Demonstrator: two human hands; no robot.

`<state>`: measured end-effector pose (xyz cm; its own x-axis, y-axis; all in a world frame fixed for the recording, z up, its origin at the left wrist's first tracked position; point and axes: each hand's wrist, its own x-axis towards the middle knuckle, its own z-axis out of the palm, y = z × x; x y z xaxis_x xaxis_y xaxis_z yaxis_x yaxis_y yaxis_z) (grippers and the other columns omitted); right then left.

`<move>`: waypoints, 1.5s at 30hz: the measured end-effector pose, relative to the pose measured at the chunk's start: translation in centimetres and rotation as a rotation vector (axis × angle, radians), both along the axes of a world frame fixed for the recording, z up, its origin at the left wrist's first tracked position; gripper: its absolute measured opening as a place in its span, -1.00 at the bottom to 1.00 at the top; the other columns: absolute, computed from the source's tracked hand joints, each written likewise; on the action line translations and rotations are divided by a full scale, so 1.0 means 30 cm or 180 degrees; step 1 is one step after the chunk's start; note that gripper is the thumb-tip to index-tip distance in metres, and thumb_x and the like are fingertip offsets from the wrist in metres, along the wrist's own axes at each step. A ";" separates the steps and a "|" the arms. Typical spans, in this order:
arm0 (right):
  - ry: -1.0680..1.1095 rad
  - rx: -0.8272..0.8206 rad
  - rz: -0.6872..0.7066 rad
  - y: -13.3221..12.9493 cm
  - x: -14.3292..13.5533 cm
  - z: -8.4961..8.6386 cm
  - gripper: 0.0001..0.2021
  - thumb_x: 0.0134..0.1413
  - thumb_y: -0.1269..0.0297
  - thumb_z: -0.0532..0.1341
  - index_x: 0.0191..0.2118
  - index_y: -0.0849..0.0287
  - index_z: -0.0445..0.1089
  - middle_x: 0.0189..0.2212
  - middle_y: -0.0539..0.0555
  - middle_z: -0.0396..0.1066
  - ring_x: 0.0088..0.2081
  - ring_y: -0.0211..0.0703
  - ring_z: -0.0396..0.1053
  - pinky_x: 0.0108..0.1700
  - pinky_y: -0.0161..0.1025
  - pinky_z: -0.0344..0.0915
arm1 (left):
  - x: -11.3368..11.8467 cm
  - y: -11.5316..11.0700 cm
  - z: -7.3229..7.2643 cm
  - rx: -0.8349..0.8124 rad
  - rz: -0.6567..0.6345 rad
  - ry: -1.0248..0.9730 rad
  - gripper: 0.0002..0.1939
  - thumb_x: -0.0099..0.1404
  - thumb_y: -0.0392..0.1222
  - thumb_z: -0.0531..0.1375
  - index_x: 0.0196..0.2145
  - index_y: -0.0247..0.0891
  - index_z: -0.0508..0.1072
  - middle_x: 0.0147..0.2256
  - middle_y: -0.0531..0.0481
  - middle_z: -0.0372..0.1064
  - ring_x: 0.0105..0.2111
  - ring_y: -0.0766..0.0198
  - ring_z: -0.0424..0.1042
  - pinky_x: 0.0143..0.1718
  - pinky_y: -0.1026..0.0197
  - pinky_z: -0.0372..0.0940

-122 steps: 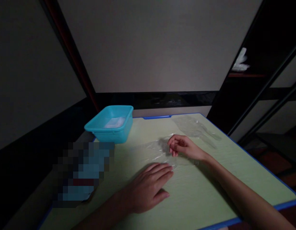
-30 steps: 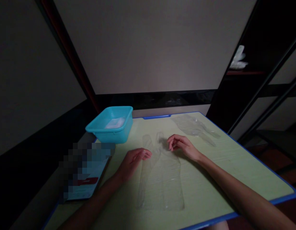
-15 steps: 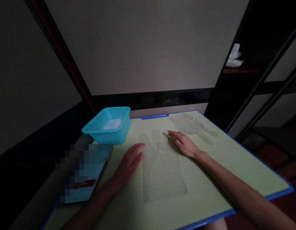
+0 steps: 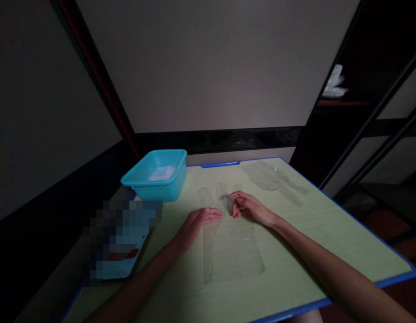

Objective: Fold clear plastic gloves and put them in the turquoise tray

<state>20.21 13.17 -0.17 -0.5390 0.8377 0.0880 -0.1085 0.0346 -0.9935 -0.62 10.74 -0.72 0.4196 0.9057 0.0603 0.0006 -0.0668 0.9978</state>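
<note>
A clear disposable plastic glove (image 4: 234, 251) lies flat on the table, its fingers pointing away from me and its cuff towards me. My left hand (image 4: 201, 222) rests on the glove's left side near the base of its fingers, its own fingers stretched out and close together. On the other side, my right hand (image 4: 250, 208) is at the glove's right fingers, index finger extended and the others loosely bent. Nothing shows in its grasp. A second clear plastic glove (image 4: 268, 177), wrinkled, lies at the back right.
A turquoise plastic basket (image 4: 160, 190) with a white item (image 4: 162, 172) inside stands at the back left. In front of it lies a blurred, flat tablet-like object (image 4: 122, 246). Blue edging (image 4: 290, 309) borders the pale yellow-green table (image 4: 305, 242). Cabinet panels (image 4: 221, 67) rise behind.
My left hand has moved right onto the glove, its fingers straightening across it. My right hand has shifted slightly left, and its fingers have bent more. The view has tilted slightly.
</note>
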 end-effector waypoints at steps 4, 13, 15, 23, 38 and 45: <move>0.0026 0.0142 -0.0220 -0.007 0.002 0.012 -0.72 0.04 0.11 0.09 -0.25 0.24 0.24 -0.58 -0.03 0.29 -0.55 -0.32 0.22 -0.45 -0.35 0.14 | 0.001 0.002 0.021 0.0027 -0.0020 -0.0113 -0.38 0.13 0.27 -0.01 -0.28 -0.42 0.44 -0.22 -0.27 0.43 -0.15 0.01 0.38 -0.06 0.01 0.18; -0.1330 0.1535 0.0499 -0.097 0.015 0.086 -0.94 -0.09 0.43 0.16 -0.51 0.27 0.33 -0.63 -0.10 0.13 -0.60 -0.41 0.05 -0.57 -0.44 -0.01 | 0.014 0.021 -0.011 -0.0196 -0.0346 -0.0261 -0.33 0.13 0.29 -0.03 -0.27 -0.42 0.48 -0.21 -0.27 0.44 -0.15 0.00 0.39 -0.04 -0.01 0.17; -0.1588 0.1946 0.1035 -0.127 0.005 0.102 -0.98 -0.13 0.45 0.20 -0.50 0.26 0.36 -0.61 -0.10 0.16 -0.56 -0.41 0.10 -0.52 -0.44 0.04 | 0.015 0.012 -0.019 -0.0153 -0.0357 -0.0259 -0.36 0.15 0.27 -0.03 -0.26 -0.40 0.48 -0.21 -0.24 0.44 -0.15 0.03 0.39 -0.04 0.00 0.17; -0.2283 0.2579 0.1974 -0.192 -0.035 0.086 -0.85 -0.26 0.29 0.31 -0.55 0.21 0.34 -0.62 -0.13 0.21 -0.57 -0.41 0.11 -0.54 -0.42 -0.04 | -0.004 0.017 0.001 0.0031 -0.0303 -0.0576 -0.40 0.18 0.22 -0.04 -0.25 -0.40 0.47 -0.20 -0.24 0.44 -0.14 0.00 0.39 -0.04 -0.01 0.17; -0.2286 0.2612 0.2052 -0.213 -0.054 0.069 -0.92 -0.27 0.52 0.14 -0.58 0.20 0.26 -0.63 -0.14 0.19 -0.58 -0.40 0.07 -0.53 -0.40 -0.01 | -0.020 0.052 0.020 -0.0380 -0.0020 -0.1022 -0.47 0.20 0.15 -0.03 -0.29 -0.41 0.46 -0.19 -0.24 0.43 -0.09 0.01 0.35 0.05 -0.04 0.05; -0.2450 0.3004 0.1690 -0.234 -0.062 0.087 -0.80 -0.29 0.33 0.22 -0.39 0.21 0.33 -0.47 -0.02 0.29 -0.47 -0.27 0.21 -0.45 -0.35 0.14 | -0.014 0.051 0.016 -0.0465 -0.0033 -0.0713 -0.45 0.21 0.15 -0.08 -0.30 -0.42 0.45 -0.20 -0.26 0.43 -0.11 0.01 0.36 0.04 -0.04 0.06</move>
<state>18.35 6.15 2.43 -0.9536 0.2979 0.0426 0.2525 0.8690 -0.4256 -1.04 12.27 -0.23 0.4197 0.9074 0.0218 -0.2212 0.0790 0.9720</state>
